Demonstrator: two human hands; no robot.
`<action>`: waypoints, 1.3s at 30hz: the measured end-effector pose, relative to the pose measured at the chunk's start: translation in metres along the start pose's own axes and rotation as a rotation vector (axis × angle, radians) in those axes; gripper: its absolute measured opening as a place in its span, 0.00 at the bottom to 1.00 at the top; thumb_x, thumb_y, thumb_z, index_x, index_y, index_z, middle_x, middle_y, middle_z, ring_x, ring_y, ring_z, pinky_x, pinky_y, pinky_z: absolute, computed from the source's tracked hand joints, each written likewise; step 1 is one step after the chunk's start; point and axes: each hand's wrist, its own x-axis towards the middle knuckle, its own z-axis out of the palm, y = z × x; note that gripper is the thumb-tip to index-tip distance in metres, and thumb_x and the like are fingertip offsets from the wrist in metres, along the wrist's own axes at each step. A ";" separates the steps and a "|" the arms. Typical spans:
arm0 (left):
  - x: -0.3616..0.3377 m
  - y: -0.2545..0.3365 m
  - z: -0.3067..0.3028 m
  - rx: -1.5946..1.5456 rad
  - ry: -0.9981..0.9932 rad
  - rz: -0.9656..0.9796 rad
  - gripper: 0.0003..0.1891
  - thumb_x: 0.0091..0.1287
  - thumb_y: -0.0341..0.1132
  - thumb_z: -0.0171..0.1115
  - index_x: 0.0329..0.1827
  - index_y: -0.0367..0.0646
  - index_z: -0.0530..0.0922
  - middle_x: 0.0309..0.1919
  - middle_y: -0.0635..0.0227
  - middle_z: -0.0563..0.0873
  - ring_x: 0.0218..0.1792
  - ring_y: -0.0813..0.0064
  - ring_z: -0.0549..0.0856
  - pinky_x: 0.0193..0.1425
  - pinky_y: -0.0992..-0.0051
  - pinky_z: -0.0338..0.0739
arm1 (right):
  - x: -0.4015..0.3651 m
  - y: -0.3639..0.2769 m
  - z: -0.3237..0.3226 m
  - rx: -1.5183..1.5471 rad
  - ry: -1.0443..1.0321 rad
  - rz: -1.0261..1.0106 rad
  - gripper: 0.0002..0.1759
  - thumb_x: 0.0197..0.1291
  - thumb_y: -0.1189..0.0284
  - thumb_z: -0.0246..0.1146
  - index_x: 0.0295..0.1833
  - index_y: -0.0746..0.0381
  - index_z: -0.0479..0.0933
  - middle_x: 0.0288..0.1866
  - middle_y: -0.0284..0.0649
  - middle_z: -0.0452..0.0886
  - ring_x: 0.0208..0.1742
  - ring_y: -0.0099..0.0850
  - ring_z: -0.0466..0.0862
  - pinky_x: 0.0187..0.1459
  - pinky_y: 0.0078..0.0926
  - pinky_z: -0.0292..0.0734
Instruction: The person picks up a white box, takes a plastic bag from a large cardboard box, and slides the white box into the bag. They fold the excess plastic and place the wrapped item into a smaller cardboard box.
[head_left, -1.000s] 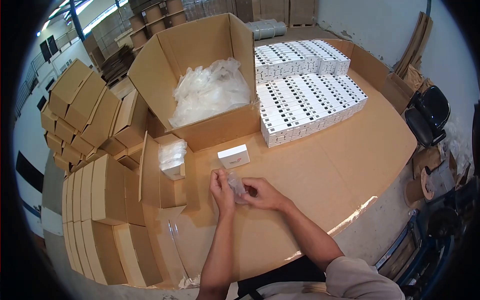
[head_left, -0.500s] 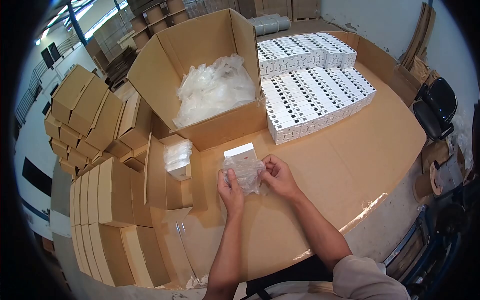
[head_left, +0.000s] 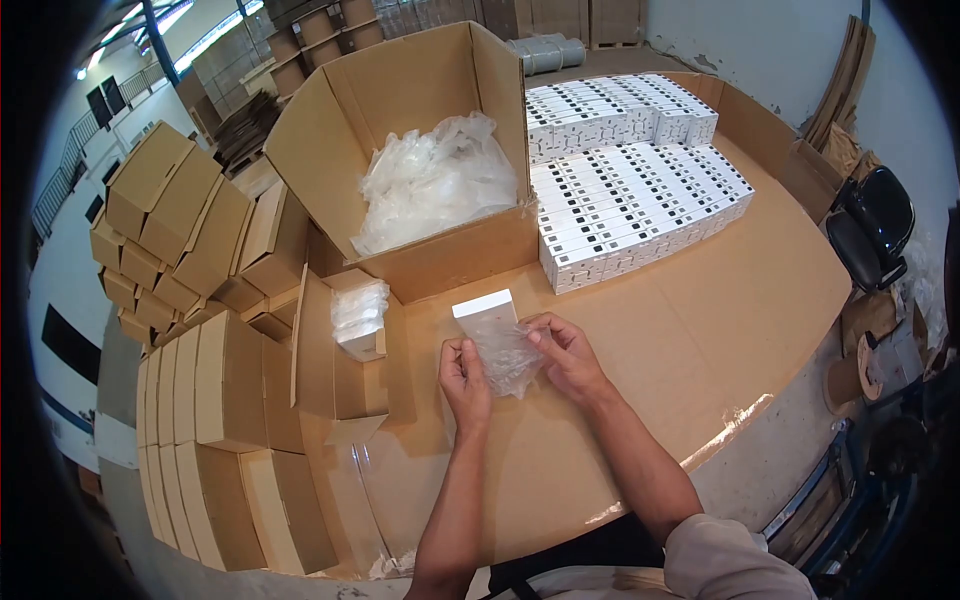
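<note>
The 2 bare hands were above the cardboard-covered surface (head_left: 640,340), toward its near edge and left of its middle. The left hand (head_left: 466,385) was partly closed, its thumb and curled fingers gripping the left side of a clear plastic bag (head_left: 511,365). The right hand (head_left: 568,362) pinched the bag's right side between thumb and fingers. Behind the bag lay 1 small white box (head_left: 487,304), its far end exposed and its near part overlapped by the film; whether it sat inside could not be told. To the left, an open small carton (head_left: 347,391) held plastic-wrapped items (head_left: 359,312) at its far end. A large open carton (head_left: 450,254), filled with loose clear plastic (head_left: 440,180), stood toward the far left corner. Rows of white boxes (head_left: 640,205) occupied the far side, right of that carton. Brown cartons (head_left: 228,385) were stacked along the left edge; a black chair (head_left: 868,228) stood beyond the right edge.
</note>
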 end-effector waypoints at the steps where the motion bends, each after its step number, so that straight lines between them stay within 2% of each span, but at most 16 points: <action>1: 0.000 -0.001 0.000 -0.002 0.005 0.001 0.15 0.84 0.43 0.56 0.40 0.42 0.74 0.27 0.82 0.70 0.29 0.90 0.67 0.32 0.83 0.62 | 0.000 -0.003 0.001 0.026 -0.001 0.008 0.08 0.76 0.72 0.65 0.55 0.63 0.79 0.49 0.32 0.84 0.55 0.22 0.82 0.63 0.26 0.74; 8: 0.002 -0.004 -0.001 0.013 -0.015 -0.037 0.13 0.85 0.41 0.55 0.41 0.43 0.76 0.30 0.82 0.71 0.30 0.89 0.67 0.34 0.83 0.63 | 0.001 -0.005 0.003 0.039 0.037 -0.055 0.08 0.78 0.68 0.63 0.50 0.61 0.80 0.44 0.30 0.83 0.49 0.21 0.81 0.56 0.25 0.74; 14: 0.005 -0.007 -0.002 -0.010 -0.002 -0.045 0.13 0.85 0.40 0.54 0.42 0.42 0.76 0.32 0.81 0.72 0.33 0.88 0.68 0.39 0.83 0.66 | 0.001 0.001 -0.003 -0.034 0.034 -0.066 0.08 0.79 0.68 0.62 0.49 0.61 0.80 0.41 0.28 0.80 0.44 0.18 0.78 0.50 0.20 0.72; 20: 0.008 -0.010 -0.008 0.003 0.067 -0.004 0.12 0.85 0.40 0.54 0.45 0.41 0.76 0.35 0.78 0.75 0.36 0.86 0.71 0.43 0.82 0.69 | 0.007 -0.007 -0.017 0.101 0.108 -0.160 0.09 0.78 0.67 0.63 0.53 0.61 0.77 0.39 0.28 0.78 0.43 0.17 0.77 0.47 0.21 0.73; 23: 0.010 -0.010 -0.010 -0.034 0.148 0.020 0.12 0.85 0.40 0.53 0.48 0.40 0.75 0.38 0.76 0.76 0.39 0.85 0.73 0.46 0.81 0.70 | 0.004 -0.017 -0.007 0.000 0.190 -0.108 0.12 0.75 0.69 0.67 0.57 0.61 0.74 0.38 0.28 0.77 0.44 0.16 0.78 0.46 0.20 0.74; 26: 0.008 -0.005 -0.007 -0.073 0.201 0.052 0.11 0.85 0.41 0.53 0.51 0.42 0.74 0.41 0.75 0.76 0.43 0.84 0.74 0.52 0.79 0.70 | 0.003 -0.005 0.006 -0.328 0.117 -0.110 0.17 0.70 0.72 0.71 0.58 0.61 0.73 0.37 0.28 0.78 0.41 0.16 0.78 0.43 0.19 0.74; 30: 0.006 -0.005 -0.005 -0.062 0.248 0.137 0.10 0.86 0.41 0.52 0.54 0.43 0.73 0.43 0.75 0.76 0.46 0.83 0.74 0.55 0.78 0.70 | -0.005 0.004 0.019 -0.641 -0.026 -0.030 0.14 0.68 0.73 0.73 0.52 0.63 0.75 0.35 0.27 0.78 0.34 0.16 0.75 0.36 0.19 0.73; 32: 0.006 -0.006 -0.008 -0.051 0.244 0.141 0.11 0.85 0.41 0.53 0.55 0.42 0.72 0.44 0.73 0.77 0.47 0.83 0.75 0.55 0.78 0.71 | -0.005 0.014 0.013 -0.739 -0.045 0.019 0.12 0.69 0.72 0.72 0.48 0.63 0.76 0.34 0.27 0.78 0.31 0.15 0.73 0.33 0.18 0.71; 35: 0.005 -0.004 -0.008 -0.081 0.169 0.089 0.11 0.83 0.39 0.57 0.57 0.41 0.72 0.46 0.71 0.81 0.48 0.83 0.78 0.55 0.79 0.73 | -0.002 0.015 0.006 -0.745 -0.016 -0.034 0.08 0.71 0.73 0.70 0.44 0.64 0.77 0.32 0.26 0.77 0.30 0.15 0.72 0.32 0.19 0.71; 39: 0.004 0.006 0.001 -0.200 -0.018 0.028 0.13 0.78 0.35 0.65 0.57 0.39 0.74 0.46 0.69 0.84 0.45 0.83 0.83 0.48 0.80 0.79 | 0.001 0.008 0.004 -0.566 0.059 -0.048 0.05 0.73 0.76 0.66 0.46 0.63 0.76 0.33 0.26 0.77 0.32 0.14 0.75 0.34 0.18 0.73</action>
